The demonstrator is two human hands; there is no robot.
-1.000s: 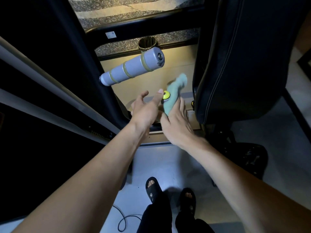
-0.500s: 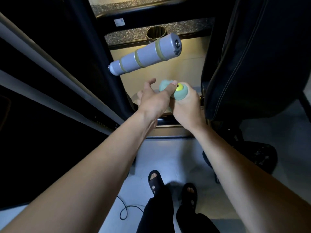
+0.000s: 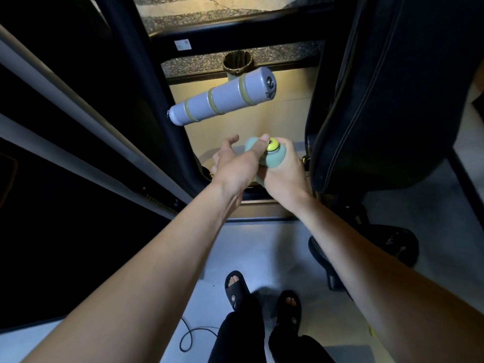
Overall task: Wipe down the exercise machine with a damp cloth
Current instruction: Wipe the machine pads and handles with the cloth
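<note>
Currently head view only: both hands meet low between the dark frame [image 3: 123,82] on the left and the black seat pad [image 3: 379,95] on the right.

Right hand [image 3: 284,179] has its fingers curled around the cloth [image 3: 275,158], which is bunched around a yellow knob [image 3: 272,145]; knob cap pokes out on top of the bundle. Cloth sits right at the right fingers, no gap.

Left hand [image 3: 235,166] comes in from the left, fingers apart and loosely extended, index tip touching the cloth's upper edge beside the knob. Not gripping anything that I can see.

Grey roller [image 3: 222,100] hangs above and beyond the hands, long axis running left-low to right-high, well apart from the cloth.

Judgement: knob wipe in progress. Right hand does the work; twisting the cloth around the knob looks like the likely move. Roller untouched, probably a later target.
</note>
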